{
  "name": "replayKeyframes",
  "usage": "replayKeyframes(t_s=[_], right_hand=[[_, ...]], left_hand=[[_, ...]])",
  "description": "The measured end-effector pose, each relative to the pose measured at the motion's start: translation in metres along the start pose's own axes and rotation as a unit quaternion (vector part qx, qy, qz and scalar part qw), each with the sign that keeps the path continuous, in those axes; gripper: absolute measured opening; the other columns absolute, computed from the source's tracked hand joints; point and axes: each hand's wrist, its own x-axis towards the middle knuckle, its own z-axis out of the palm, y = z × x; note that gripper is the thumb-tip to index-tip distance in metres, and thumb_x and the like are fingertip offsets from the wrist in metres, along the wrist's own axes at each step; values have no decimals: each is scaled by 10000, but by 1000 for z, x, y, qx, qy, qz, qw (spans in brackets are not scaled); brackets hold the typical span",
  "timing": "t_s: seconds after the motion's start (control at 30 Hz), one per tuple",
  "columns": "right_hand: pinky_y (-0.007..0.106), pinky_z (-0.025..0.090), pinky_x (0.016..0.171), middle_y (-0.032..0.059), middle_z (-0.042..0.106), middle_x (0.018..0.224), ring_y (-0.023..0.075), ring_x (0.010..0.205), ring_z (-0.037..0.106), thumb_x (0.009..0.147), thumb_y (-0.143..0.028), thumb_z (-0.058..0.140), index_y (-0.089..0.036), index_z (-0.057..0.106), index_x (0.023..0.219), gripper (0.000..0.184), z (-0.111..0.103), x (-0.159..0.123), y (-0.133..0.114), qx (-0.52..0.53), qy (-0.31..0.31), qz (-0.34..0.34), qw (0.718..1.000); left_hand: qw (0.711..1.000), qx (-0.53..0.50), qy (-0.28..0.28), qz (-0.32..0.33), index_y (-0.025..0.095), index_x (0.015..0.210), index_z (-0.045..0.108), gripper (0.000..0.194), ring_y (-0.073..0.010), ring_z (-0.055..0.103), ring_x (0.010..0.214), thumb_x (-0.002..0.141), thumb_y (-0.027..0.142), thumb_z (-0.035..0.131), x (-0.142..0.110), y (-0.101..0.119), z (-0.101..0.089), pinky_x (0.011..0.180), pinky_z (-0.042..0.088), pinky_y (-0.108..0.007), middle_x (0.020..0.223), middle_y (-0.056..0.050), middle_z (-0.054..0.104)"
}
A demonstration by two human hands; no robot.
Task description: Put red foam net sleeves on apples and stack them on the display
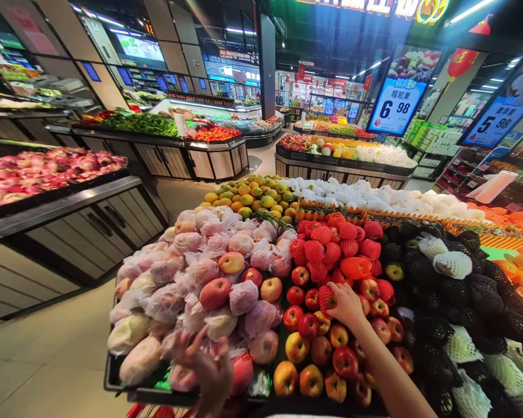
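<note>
"What's nearest?"

"The left hand (210,361), blurred, over the front of the fruit in clear wrapping (203,271). Its fingers are loosely spread and bent, with nothing visible in them; whether they touch the fruit, I can't tell."

"And the right hand (345,303)?"

"A bit farther in, reaching over the bare red apples (344,363). Its fingers are closed on one apple in a red net (326,299) — held at the back edge of the bare ones, just in front of a heap of red-netted fruit (332,253)."

"What lies beside those?"

"Black-netted fruit (448,296) to the right, a few pale nets among it. The clear-wrapped fruit is to the left."

"Farther back?"

"Yellow-green fruit (268,202) behind the wrapped pile, then a band of white-netted fruit (366,196) stretching right."

"Past the display?"

"Across the aisle on the left, red onions (70,165); farther off, tomatoes (215,134) beside leafy greens (146,123) — and a dark pillar (268,67) beyond them."
</note>
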Motion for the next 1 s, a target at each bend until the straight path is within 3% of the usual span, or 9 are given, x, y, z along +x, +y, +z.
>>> replayKeyframes(t_s=[0.1,0.17,0.27,0.4,0.53,0.67,0.77,0.87,1.0], right_hand=[[435,483,923,112,690,1057,345,1060,607,607,-184,807,-201,607,1231,655,-7,-13,-7,85,29,25,996],[422,503,913,86,688,1093,308,1024,637,606,-203,787,-228,572,1225,656,-8,-27,-15,275,33,26,961],[395,515,956,52,670,1198,272,1083,651,573,-215,802,-276,551,1226,702,5,-55,-34,589,-29,-14,807],[445,494,1030,76,660,1241,291,1167,634,553,-269,866,-298,587,1259,760,46,-89,-52,756,-101,77,642],[485,463,1073,82,652,1259,333,1193,623,482,-350,928,-325,618,1243,822,62,-100,-56,758,-61,94,643],[478,459,1060,70,669,1255,357,1213,618,497,-412,916,-343,661,1242,791,38,-94,-66,739,-149,-1,657],[458,465,1052,42,715,1184,339,1187,641,515,-434,884,-351,706,1203,715,25,-94,-81,764,-226,-16,604],[389,564,771,39,755,934,302,902,729,641,-551,724,-313,747,1083,503,32,-100,-96,781,-323,19,534],[241,464,526,82,740,833,190,624,653,709,-629,582,-197,747,1009,551,45,-106,-106,792,-352,43,498]], left_hand=[[982,-142,-111,52,212,1322,466,343,-331,405,1422,981,209,506,-5,46,20,1132,419,-553,1442,-160,433],[949,-218,-216,70,223,1339,470,346,-277,524,1325,994,212,501,-3,75,28,1068,493,-466,1402,-152,505],[903,-295,-301,87,222,1332,484,410,-263,612,1207,954,300,625,-1,105,32,988,554,-408,1300,-145,590],[888,-348,-272,127,218,1076,575,173,-201,671,941,947,303,654,-3,118,29,824,592,-298,1033,-82,650],[897,-322,-257,158,216,978,574,31,-141,651,786,982,185,572,3,109,21,696,563,-199,906,-39,638],[928,-282,-204,133,210,996,570,80,-134,656,788,977,138,540,17,93,7,704,562,-188,905,-36,630],[946,-264,-161,98,211,980,565,90,-124,649,795,967,126,537,24,87,-3,726,559,-184,901,-22,617],[959,-247,-128,56,211,938,563,59,-113,631,758,977,169,548,25,82,-7,687,546,-171,872,-8,605],[978,-190,-82,-28,197,906,612,215,-158,663,780,975,400,605,31,55,-11,712,574,-242,862,-23,662]])
